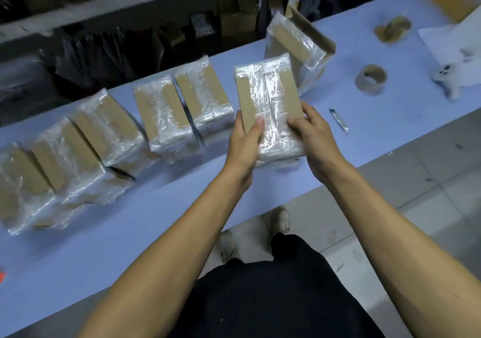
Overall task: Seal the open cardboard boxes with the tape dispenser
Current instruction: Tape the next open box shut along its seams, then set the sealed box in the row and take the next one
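I hold a small cardboard box wrapped in shiny clear tape just above the pale blue table. My left hand grips its near left side, thumb on top. My right hand grips its near right side. Several more taped boxes stand in a row to the left. Behind my box, a box with an open flap leans, partly taped. No tape dispenser shows; an empty tape core stands to the right.
A small knife-like tool lies right of my hands. Crumpled tape, white paper and a white object sit at the far right. Dark shelving runs behind the table. The table's near edge crosses diagonally above grey floor tiles.
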Motion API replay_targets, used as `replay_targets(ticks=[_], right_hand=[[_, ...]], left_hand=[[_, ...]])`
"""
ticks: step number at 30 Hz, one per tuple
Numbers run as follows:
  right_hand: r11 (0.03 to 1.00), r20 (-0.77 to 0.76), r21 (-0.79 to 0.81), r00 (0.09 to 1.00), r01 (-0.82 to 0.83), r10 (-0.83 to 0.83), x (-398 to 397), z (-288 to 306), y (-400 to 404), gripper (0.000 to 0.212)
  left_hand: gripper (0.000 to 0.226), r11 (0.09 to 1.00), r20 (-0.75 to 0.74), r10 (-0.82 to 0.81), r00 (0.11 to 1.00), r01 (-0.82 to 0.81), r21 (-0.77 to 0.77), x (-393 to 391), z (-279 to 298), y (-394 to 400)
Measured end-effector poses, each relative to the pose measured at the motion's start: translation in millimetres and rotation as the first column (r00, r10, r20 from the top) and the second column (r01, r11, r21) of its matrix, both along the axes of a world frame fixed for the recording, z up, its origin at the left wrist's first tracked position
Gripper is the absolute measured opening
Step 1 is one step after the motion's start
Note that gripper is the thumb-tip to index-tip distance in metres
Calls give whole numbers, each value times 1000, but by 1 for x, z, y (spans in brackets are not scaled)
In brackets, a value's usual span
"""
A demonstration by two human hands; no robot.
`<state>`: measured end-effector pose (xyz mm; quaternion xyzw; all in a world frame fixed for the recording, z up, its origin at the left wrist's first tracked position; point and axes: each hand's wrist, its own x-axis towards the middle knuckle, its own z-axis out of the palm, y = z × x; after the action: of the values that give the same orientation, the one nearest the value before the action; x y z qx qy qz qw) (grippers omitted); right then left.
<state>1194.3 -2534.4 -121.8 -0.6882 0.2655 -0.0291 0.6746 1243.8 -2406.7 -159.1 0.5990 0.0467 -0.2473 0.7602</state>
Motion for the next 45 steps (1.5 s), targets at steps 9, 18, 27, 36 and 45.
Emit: replay_targets(ticks=[9, 18, 27, 36, 45], right_hand=[[984, 62, -127, 989, -123, 132, 116, -21, -59, 41], [939, -87, -124, 946, -321, 312, 197, -96, -108, 45], [831, -198, -173, 845, -529, 497, 209, -131, -122, 59], [639, -220, -536, 822, -552, 526, 236, -86, -154, 54], [441, -92, -855, 917, -272, 387, 258, -35, -254, 33]], left_hand=[[18, 965, 151, 150, 977, -178, 193, 111, -4, -59], [51, 757, 138, 122, 983, -183, 627, 177, -56, -105], [67, 706, 95, 123, 988, -154, 691, 177, -85, -106], [62, 496, 337, -40, 941, -274, 824, 189, -60, -122], [58, 364, 337, -685, 646, -97, 926, 232, -33, -213]])
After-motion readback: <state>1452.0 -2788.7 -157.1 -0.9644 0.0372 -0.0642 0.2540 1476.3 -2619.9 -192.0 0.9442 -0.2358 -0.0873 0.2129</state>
